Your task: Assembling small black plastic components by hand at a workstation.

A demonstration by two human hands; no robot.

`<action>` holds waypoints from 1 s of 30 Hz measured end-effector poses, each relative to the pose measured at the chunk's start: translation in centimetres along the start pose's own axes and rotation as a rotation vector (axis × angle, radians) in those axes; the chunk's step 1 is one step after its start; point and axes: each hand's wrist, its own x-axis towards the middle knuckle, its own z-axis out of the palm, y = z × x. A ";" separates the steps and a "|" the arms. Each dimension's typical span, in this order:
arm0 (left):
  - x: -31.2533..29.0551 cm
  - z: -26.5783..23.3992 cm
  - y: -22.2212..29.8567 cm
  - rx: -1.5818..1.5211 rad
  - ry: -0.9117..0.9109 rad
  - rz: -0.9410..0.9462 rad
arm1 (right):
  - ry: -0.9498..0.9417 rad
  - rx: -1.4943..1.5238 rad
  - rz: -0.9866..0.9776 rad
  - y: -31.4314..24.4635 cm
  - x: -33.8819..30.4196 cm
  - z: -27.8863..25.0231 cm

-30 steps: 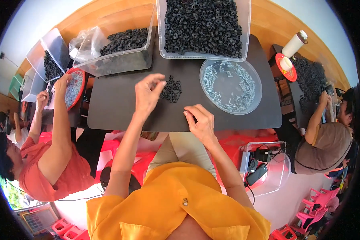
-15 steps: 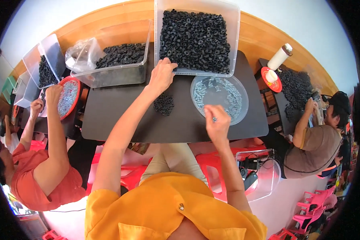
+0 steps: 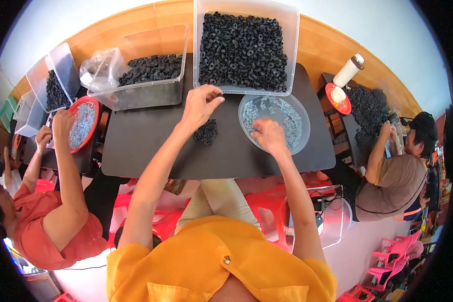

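My left hand pinches a small black plastic part between thumb and fingers, just below the near edge of a clear bin heaped with similar black parts. Over the left side of a round clear tray is my right hand, its fingers drawn together; whatever they hold is hidden. Small shiny metal pieces, perhaps screws, lie scattered round the tray. A flat cluster of black parts sits on the dark table below my left wrist.
A second clear bin with black pieces and a plastic bag stands at the left. One person in red works beside a red tray; another in brown sits at the right-hand table. A bottle stands there.
My right hand has moved up and left onto the tray. My left hand has drawn slightly down from the bin's edge, and the black part between its fingers now shows.
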 end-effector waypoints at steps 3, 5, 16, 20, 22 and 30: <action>-3.5 0.9 -0.3 -0.403 -0.018 -0.232 | -0.044 -0.023 0.004 1.6 0.9 1.0; -6.1 1.7 0.1 -0.575 -0.021 -0.326 | -0.068 -0.022 0.014 2.4 0.9 1.1; -12.7 4.0 0.3 -0.748 0.008 -0.503 | 0.169 0.340 0.047 3.7 0.5 -0.4; -12.6 3.9 0.2 -0.812 0.029 -0.467 | 0.139 0.539 0.103 4.0 0.4 -1.3; -12.6 3.7 0.3 -0.826 0.036 -0.467 | 0.121 0.652 0.129 3.5 0.3 -1.9; -12.9 3.5 0.4 -0.854 0.030 -0.468 | 0.128 0.204 -0.017 4.9 0.4 -1.3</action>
